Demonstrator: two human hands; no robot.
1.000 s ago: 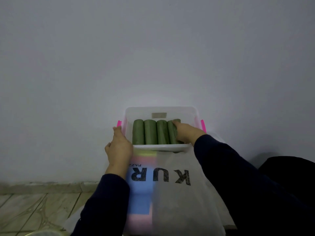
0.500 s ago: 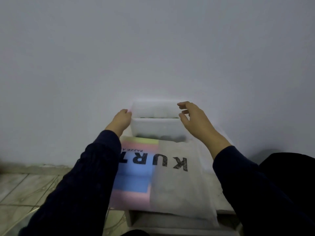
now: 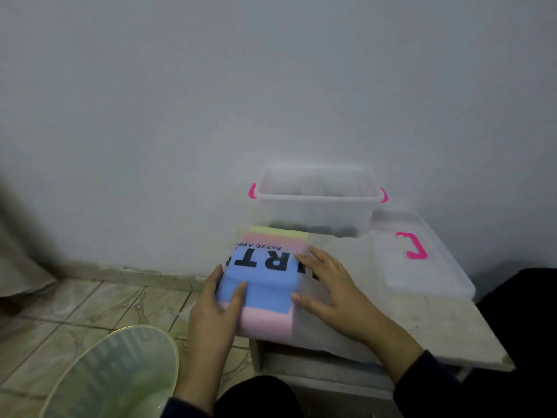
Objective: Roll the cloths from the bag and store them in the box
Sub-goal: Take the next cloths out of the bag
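A clear plastic bag [image 3: 265, 285] with black letters lies on the low white table [image 3: 437, 324], holding stacked cloths in blue, pink and yellow. My left hand [image 3: 215, 312] grips the bag's left edge, thumb on top of the blue cloth. Over the bag's right half lies my right hand [image 3: 331, 294], flat with fingers spread. Behind the bag, against the wall, stands the translucent box [image 3: 316, 203] with pink clips. Dark green rolls [image 3: 319, 229] show dimly through its front wall.
The box's lid [image 3: 422, 267] with a pink clip lies on the table to the right of the bag. A translucent basket [image 3: 111, 375] with a yellow-green rim stands on the tiled floor at lower left. A grey wall is close behind the table.
Both hands left the box and came down onto the bag; the left now grips its edge. My view swung left and down, bringing in the lid, floor and basket.
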